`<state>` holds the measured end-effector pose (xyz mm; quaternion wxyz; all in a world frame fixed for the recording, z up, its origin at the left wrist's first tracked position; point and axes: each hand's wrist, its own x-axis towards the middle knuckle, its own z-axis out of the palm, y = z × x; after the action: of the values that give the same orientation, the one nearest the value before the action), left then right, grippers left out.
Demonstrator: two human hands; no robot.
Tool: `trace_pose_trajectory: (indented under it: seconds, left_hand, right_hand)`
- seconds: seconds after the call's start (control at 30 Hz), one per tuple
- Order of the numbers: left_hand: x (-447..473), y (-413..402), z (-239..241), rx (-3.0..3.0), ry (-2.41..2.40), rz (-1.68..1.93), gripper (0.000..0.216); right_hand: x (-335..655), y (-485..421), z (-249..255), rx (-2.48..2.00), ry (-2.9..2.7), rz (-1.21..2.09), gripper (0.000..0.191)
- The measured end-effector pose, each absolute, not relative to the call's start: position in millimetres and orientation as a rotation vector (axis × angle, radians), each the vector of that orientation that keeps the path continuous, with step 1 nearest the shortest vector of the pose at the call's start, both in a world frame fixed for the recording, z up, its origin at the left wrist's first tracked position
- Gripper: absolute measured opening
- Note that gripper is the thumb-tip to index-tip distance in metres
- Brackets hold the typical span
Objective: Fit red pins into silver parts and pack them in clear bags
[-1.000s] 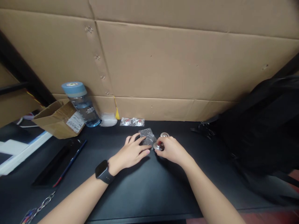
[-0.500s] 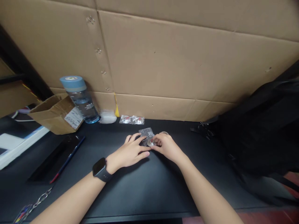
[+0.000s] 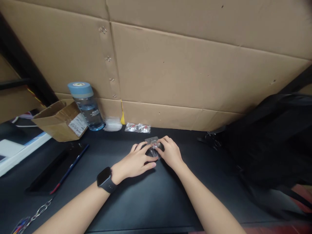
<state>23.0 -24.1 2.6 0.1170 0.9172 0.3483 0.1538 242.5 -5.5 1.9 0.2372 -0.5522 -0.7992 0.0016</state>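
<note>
**A:** Where is the small clear bag (image 3: 152,141)?

**B:** It is on the black table (image 3: 151,201), in the middle and a little towards the far edge, crumpled between the two hands. Something small seems to sit inside it, but I cannot tell what.

**A:** How are the hands set?

**B:** The left hand (image 3: 137,161) lies palm down with its fingers loosely spread, and its fingertips rest on the bag's near left side. The right hand (image 3: 171,153) is curled, its fingers pressed together and pinching the bag's right edge. The two hands almost touch over it.

**A:** Anything on the wrist?

**B:** A black watch (image 3: 105,184) is on the left one.

**A:** And around them?

**B:** Just behind the bag lie two clear packets (image 3: 137,128) with red bits inside, side by side. To their left is a white wad (image 3: 112,124), then a water bottle (image 3: 86,106) with a blue lid standing upright against the cardboard wall (image 3: 195,65). An open cardboard box (image 3: 60,121) leans beside the bottle. Nearer, on the left, a pen (image 3: 70,169) lies along a black tray (image 3: 46,177), and a key chain (image 3: 36,214) sits at the near left corner. A big black bag (image 3: 273,136) fills the right side, well apart from the hands.
</note>
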Motion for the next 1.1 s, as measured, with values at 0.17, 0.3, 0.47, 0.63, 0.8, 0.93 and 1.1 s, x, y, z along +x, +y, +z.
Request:
trace_pose_trajectory:
  seconds: [0.17, 0.3, 0.47, 0.63, 0.8, 0.93, 1.1]
  left_hand:
    - [22.3, -22.3, 3.7, 2.673, 1.023, 0.450, 0.037]
    - [18.2, -17.4, 11.1, 2.614, 1.018, 0.449, 0.038]
    - [12.1, -8.2, 19.2, 2.510, 1.023, 0.693, 0.032]
    - [11.0, 2.4, 7.2, 2.564, 1.125, 0.802, 0.031]
    - [17.9, 9.7, -2.7, 2.625, 1.149, 0.771, 0.010]
    - [20.4, 11.1, -3.6, 2.552, 1.185, 0.816, 0.009]
    - [19.9, 14.5, -8.0, 2.391, 1.325, 0.839, 0.018]
  right_hand:
    - [236.9, 5.1, -0.4, -1.589, -2.094, -0.067, 0.017]
    - [250.7, 5.1, 4.5, -1.272, -2.164, 0.290, 0.025]
    - [278.6, 7.6, 11.4, -1.068, -2.142, 0.509, 0.017]
    - [286.5, 11.5, 7.7, -1.030, -2.242, 0.481, 0.030]
    - [281.1, 10.3, 2.5, -1.066, -2.293, 0.390, 0.011]
    - [283.4, 6.8, 7.0, -1.140, -2.296, 0.367, 0.008]
    - [279.3, 3.0, 7.4, -1.320, -2.271, 0.320, 0.011]
